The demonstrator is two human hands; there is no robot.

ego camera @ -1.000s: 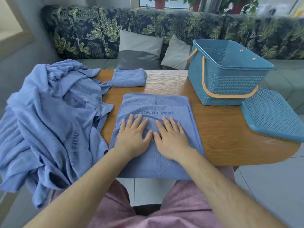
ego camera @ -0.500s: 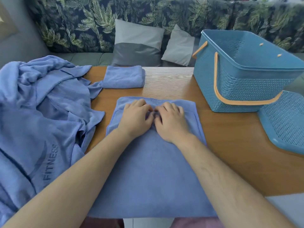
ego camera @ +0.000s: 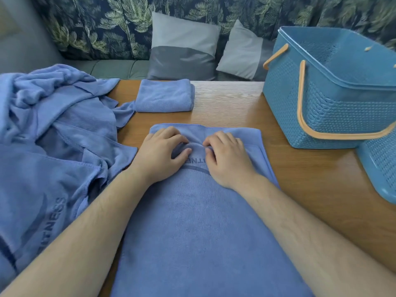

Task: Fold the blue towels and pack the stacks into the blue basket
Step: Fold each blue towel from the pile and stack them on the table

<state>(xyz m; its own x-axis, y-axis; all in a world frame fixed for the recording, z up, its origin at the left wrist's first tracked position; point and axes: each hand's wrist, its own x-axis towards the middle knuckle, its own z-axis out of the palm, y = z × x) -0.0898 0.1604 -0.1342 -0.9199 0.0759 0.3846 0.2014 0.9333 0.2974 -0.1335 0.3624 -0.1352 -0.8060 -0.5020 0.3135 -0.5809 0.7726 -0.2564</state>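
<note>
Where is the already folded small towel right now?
In the head view, the folded towel lies at the far edge of the table, left of centre, just right of the unfolded towel pile and well left of the blue basket.

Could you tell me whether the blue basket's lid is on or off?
Off: the basket stands open-topped; its lid lies flat beside it.

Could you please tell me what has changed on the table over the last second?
Both hands slid from lying flat on the middle of the spread towel toward its far edge; the left hand and right hand now curl their fingers and pinch the fabric there, bunching it between them. The folded towel, the unfolded heap, the blue basket and its lid stayed put.
</note>
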